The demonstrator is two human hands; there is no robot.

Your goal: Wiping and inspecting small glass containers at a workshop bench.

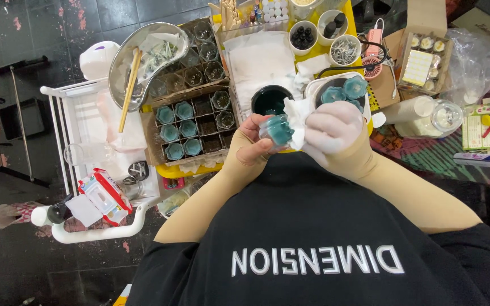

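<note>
The left hand (250, 148) holds a small clear jar (277, 129) filled with teal wax, its fingers (254, 123) curled round the jar's side and pinching it from below and behind. The right hand (331, 129), in a pale glove, presses a white tissue (297, 116) against the jar's right side; its fingers are bunched together over the tissue, and how they grip beneath it cannot be told. The jar sits between the two hands, close to the person's chest, above the edge of the desk (421, 152).

Just beyond the fingers stands a round black pot (270, 101) of dark green liquid. To the right of it, right behind the gloved fingers, a white tray (319, 86) carries more teal-filled jars (344, 90). Left of the left fingers lies a cardboard box with dividers (191, 126): six cells on its left hold teal-filled jars, a few cells to the right hold empty clear jars, and the rest look dark. A second divided box (199, 62) farther off holds only empty glass jars. Over its left part leans a metal bowl (140, 62) with a wooden stick (129, 90) and some small bits in it.

Farther away from the fingers stand three white cups (324, 35): one with dark round pieces, one with black caps, one with small metal parts. Well to the right of the gloved hand, a cardboard box (426, 59) holds small pale rounds and a white sheet, with a clear lidded jar (446, 118) near it.
</note>
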